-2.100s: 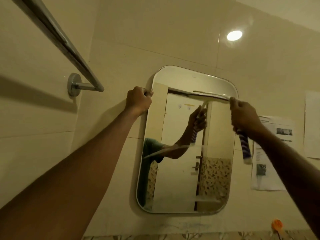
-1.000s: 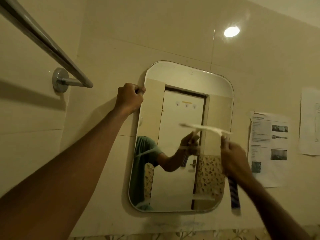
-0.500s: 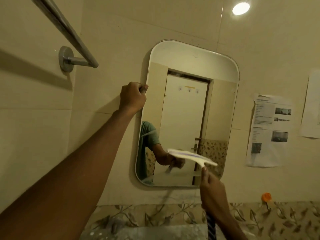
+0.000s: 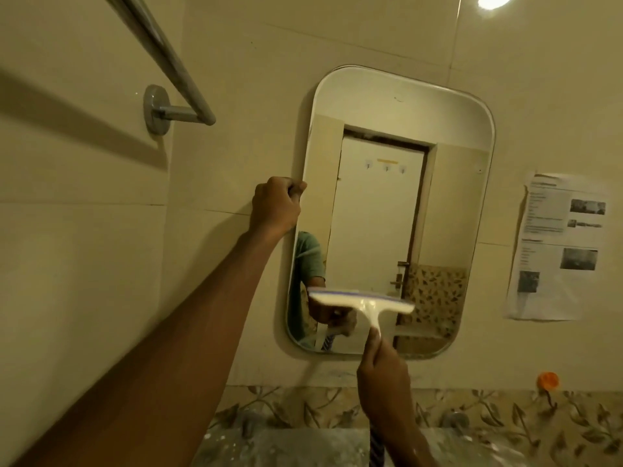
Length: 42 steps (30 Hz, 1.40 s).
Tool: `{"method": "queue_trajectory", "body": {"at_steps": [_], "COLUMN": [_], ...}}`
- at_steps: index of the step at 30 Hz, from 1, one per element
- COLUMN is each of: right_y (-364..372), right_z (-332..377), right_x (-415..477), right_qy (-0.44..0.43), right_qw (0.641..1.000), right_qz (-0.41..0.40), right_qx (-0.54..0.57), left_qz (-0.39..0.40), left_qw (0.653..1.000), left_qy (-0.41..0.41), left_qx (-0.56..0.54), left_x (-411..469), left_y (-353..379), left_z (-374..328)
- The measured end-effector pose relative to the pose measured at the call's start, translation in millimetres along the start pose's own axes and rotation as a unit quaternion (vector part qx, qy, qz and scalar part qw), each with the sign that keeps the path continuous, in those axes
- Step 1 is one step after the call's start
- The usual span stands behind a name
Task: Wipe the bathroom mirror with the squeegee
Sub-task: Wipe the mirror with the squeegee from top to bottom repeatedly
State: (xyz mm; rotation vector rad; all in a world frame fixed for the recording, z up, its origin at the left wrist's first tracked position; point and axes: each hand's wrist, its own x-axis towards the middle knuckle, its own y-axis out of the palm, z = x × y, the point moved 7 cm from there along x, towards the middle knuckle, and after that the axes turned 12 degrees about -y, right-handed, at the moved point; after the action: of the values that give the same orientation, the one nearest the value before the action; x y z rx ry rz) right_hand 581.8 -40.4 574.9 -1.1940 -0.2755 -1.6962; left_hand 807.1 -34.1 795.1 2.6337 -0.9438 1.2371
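A rounded rectangular mirror (image 4: pixel 448 203) hangs on the tiled wall. My left hand (image 4: pixel 274 207) is closed on the mirror's left edge about halfway up. My right hand (image 4: pixel 384 375) grips the handle of a white T-shaped squeegee (image 4: pixel 362 303) with a blue-edged blade. The blade lies across the lower left part of the glass, level with the reflected arm. The striped lower end of the handle pokes out below my right wrist. Whether the blade touches the glass I cannot tell.
A chrome towel bar (image 4: pixel 161 59) juts out from the wall at the upper left. Printed paper sheets (image 4: pixel 559 247) are stuck to the right of the mirror. An orange hook (image 4: pixel 547 380) sits on the wall below them, above a leaf-patterned tile band (image 4: pixel 505 416).
My right hand has drawn the squeegee down the mirror from near the top right to the lower left part. My left hand stays on the mirror's left edge.
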Motion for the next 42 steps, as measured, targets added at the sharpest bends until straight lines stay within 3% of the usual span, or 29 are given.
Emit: {"method": "queue_trajectory", "body": {"at_steps": [3,8,13,18,21,23,27,30,36,39,42], "right_y": [0,-36,-23,23,13,-17,-79,-70,-19,-39,-85], "right_z": [-3,52,66,24,19,24,26,1,-33,-27,-23], "right_x": [-17,65,79,-10,-11,22,110,105,-4,20,81], "right_qy": [0.030,-0.094,-0.118,-0.068,-0.073,-0.085,-0.101,-0.065,-0.002,0.008,0.002], "right_qw": [0.998,0.994,0.992,0.995,0.992,0.995,0.993,0.996,1.000,0.999,0.999], "right_qz": [0.041,-0.027,-0.037,0.057,0.094,0.046,-0.062,-0.057,0.016,0.039,-0.021], "right_qx": [-0.028,0.049,0.034,-0.045,-0.043,0.022,0.001,-0.012,-0.022,0.018,0.028], "left_qz": [0.031,0.057,0.075,0.079,0.077,0.079,0.073,0.064,0.065,0.070,0.069], "left_qw": [0.999,0.996,0.994,0.994,0.994,0.994,0.994,0.996,0.995,0.995,0.995], "left_qy": [-0.024,-0.052,-0.061,-0.064,-0.064,-0.065,-0.061,-0.052,-0.045,-0.050,-0.048], "left_qx": [-0.023,-0.043,-0.046,-0.048,-0.046,-0.046,-0.051,-0.046,-0.052,-0.056,-0.053], "left_x": [-5,-14,-9,-8,-11,-12,-12,-11,-10,-11,-12], "left_y": [2,5,5,4,3,3,4,6,6,6,4], "left_z": [8,22,23,23,20,21,21,22,23,23,21]}}
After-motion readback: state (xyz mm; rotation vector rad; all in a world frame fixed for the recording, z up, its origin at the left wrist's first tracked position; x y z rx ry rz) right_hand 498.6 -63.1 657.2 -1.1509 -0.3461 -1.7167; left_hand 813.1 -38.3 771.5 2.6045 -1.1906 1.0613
